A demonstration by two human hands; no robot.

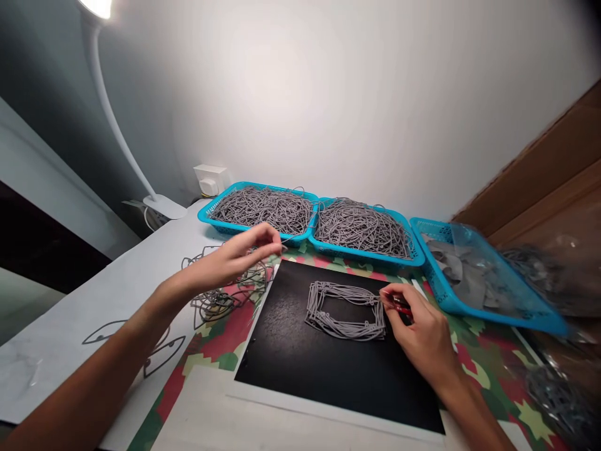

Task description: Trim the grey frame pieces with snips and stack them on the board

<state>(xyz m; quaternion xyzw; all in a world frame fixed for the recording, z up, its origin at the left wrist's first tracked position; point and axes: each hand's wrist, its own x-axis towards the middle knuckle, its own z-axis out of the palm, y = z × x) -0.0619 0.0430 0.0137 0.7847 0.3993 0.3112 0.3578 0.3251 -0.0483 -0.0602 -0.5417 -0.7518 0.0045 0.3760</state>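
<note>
My left hand (246, 250) is raised in front of the baskets, thumb and forefinger pinched on what looks like a thin grey strand (284, 248). On a black board (291, 369) lies a roughly rectangular frame of bundled grey strands (345, 329) with small loops at its corners. At the frame's right end, my right hand (417, 329) curls around a small red-handled tool (402, 308); its working end is hidden by the fingers. Beneath and beside my left wrist is a loose pile of grey looped strands (218, 304).
Two blue baskets (257, 233) (370, 254) heaped with grey strands stand along the wall. A third blue basket (507, 316) on the right holds clear plastic and grey pieces. A white lamp (119, 134) rises at the left. Leaf-shaped strand loops (164, 357) lie near my left forearm.
</note>
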